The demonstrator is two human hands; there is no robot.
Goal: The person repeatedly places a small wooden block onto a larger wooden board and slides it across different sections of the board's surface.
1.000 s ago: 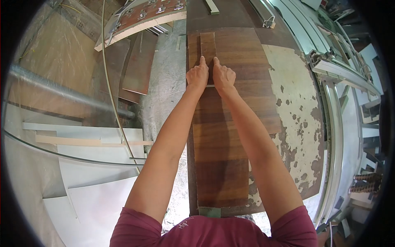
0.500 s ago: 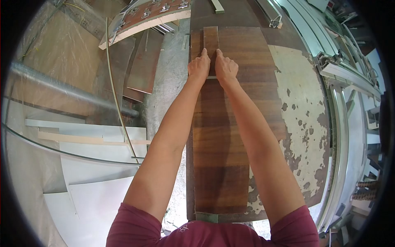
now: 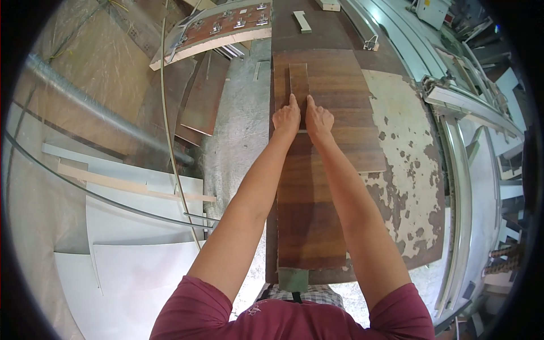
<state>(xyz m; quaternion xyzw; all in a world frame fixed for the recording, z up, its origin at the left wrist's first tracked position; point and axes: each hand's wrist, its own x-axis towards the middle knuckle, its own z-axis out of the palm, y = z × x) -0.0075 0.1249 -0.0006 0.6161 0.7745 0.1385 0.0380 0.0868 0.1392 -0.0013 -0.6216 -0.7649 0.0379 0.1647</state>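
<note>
A narrow dark-brown wooden strip [image 3: 299, 79] lies lengthwise on a larger wood-grain board [image 3: 334, 79], set in from the board's far edge. My left hand [image 3: 287, 118] grips its left side, index finger stretched forward along the edge and the other fingers curled. On the right side my right hand [image 3: 319, 119] mirrors this grip. Both hands rest low over the board, and they partly cover the strip's near part. Closer to me runs another wood-grain length [image 3: 306, 226], with a green piece [image 3: 293, 280] at its near end.
The worktable [image 3: 405, 221] has a peeling pale surface on the right. Metal rails [image 3: 462, 221] run along that side. A small pale strip [image 3: 302, 21] lies at the far end. On the left are white panels [image 3: 147, 266], a thin bent strip [image 3: 165, 113] and a duct [image 3: 107, 107].
My hands and the strip have moved toward me, so more of the board shows beyond the strip's far end. The whole view has shifted slightly, and the green piece shows more.
</note>
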